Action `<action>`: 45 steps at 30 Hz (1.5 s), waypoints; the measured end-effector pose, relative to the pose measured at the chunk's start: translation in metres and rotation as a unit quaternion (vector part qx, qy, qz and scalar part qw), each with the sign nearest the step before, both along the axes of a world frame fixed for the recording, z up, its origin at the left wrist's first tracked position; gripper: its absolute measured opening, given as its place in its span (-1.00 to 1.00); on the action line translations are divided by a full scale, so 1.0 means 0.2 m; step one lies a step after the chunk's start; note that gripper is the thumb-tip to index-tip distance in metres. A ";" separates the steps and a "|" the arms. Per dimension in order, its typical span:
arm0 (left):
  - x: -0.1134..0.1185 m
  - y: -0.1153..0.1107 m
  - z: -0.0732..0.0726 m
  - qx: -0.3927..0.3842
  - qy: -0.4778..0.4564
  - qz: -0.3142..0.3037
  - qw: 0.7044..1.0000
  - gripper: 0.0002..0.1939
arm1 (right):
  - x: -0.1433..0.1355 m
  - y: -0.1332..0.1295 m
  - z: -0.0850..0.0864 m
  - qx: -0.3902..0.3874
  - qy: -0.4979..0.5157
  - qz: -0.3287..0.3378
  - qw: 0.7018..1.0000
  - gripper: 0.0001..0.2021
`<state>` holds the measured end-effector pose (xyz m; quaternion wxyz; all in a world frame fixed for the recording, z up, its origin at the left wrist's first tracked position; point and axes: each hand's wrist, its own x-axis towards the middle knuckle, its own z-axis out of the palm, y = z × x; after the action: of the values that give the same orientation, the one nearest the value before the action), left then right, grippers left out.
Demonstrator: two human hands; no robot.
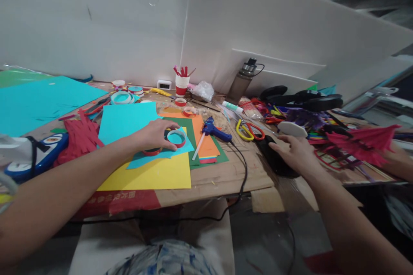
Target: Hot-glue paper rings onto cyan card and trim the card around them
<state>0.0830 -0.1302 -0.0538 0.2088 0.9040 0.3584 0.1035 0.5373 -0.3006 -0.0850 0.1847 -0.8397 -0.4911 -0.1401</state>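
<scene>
My left hand curls its fingers round a short paper ring, red outside and pale inside, above the blue paper. A second red ring lies partly hidden under that hand. Farther right, my right hand has its fingers at the edge of a flat white disc and appears to hold it. Its thumb is over a long black object whose kind I cannot make out. Yellow paper lies below the left hand. Between the hands is a blue glue gun with a white stick.
Yellow- and orange-handled scissors, a cup of red pens and a dark bottle stand or lie farther back. Red strips are at left. A black cord crosses the table edge. Another person's arm shows at right.
</scene>
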 end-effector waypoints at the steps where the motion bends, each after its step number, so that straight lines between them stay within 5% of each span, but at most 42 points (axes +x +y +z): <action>1: 0.00 0.00 0.00 0.001 0.002 0.001 1.000 -0.12 | -0.03 0.03 0.02 -0.003 -0.009 0.000 1.000 -0.58; 4: 0.00 -0.01 0.01 0.006 0.009 0.004 1.000 -0.13 | -0.14 0.13 0.09 -0.031 -0.006 0.004 1.000 -0.63; 11: 0.01 -0.02 0.01 0.017 0.019 0.014 1.000 -0.14 | -0.31 0.39 0.12 -0.237 -0.038 -0.073 0.968 -0.39; 22: 0.01 -0.02 0.01 0.016 0.018 0.007 1.000 -0.14 | -0.36 0.48 0.18 -0.212 -0.026 -0.107 0.971 -0.43; 31: 0.01 -0.01 0.00 0.019 0.021 0.011 1.000 -0.11 | -0.44 0.57 0.09 -0.227 -0.022 -0.048 0.972 -0.47; 35: 0.01 -0.02 0.01 0.018 0.030 0.014 0.999 -0.13 | -0.34 0.52 0.15 -0.211 -0.001 -0.027 0.977 -0.48; 38: 0.01 -0.02 0.01 0.019 0.034 0.018 0.999 -0.12 | -0.19 0.41 0.23 -0.078 0.125 0.031 0.989 -0.56; 40: 0.01 -0.02 0.02 0.017 0.037 0.020 0.999 -0.10 | -0.09 0.30 0.25 -0.061 0.163 0.041 0.984 -0.58; 45: 0.01 -0.04 0.05 0.024 0.054 0.025 0.998 -0.13 | 0.06 -0.01 0.20 -0.043 0.305 0.040 0.950 -0.59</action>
<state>0.0855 -0.1374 -0.0436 0.1649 0.9037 0.3891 0.0682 0.5497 -0.3036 -0.0450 0.2953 -0.8289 -0.4503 0.1518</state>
